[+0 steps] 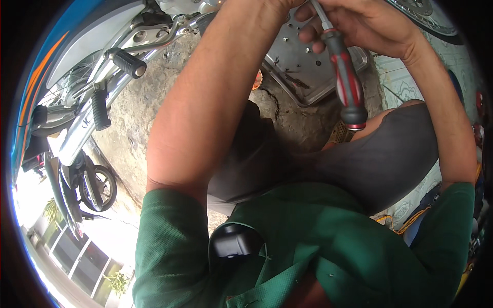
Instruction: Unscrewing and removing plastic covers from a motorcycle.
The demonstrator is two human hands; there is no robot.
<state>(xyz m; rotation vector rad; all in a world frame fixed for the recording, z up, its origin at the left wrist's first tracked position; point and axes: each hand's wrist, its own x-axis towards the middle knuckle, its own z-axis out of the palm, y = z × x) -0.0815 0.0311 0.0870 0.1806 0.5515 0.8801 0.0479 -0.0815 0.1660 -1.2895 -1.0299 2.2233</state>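
We crouch beside a motorbike (pixel 87 77), working at its underside with a screwdriver (pixel 345 77). Our right hand (pixel 370 25) is closed around the metal shaft, just above the red-and-grey handle, which hangs down toward our knee. Our left hand (pixel 277 5) reaches up along the same line and is cut off by the top edge, so we cannot tell whether it grips, pinches or lies flat.

On progress we can only judge: the tool is up and in hand, and several small screws lie loose in the metal tray (pixel 308 77) on the rough ground (pixel 154 113) below our arms, which suggests that some fasteners are already out. How many remain on the bike we cannot say.

Much is hidden. The tip of the screwdriver and the part it meets lie beyond the frame. Our left forearm (pixel 205 102) covers the middle of the scene, and our green shirt (pixel 308 246) and grey shorts (pixel 380 159) fill the lower half. The footrests (pixel 128 64) and chrome frame bend toward the rim, and a small orange thing by the tray is too obscured to name.
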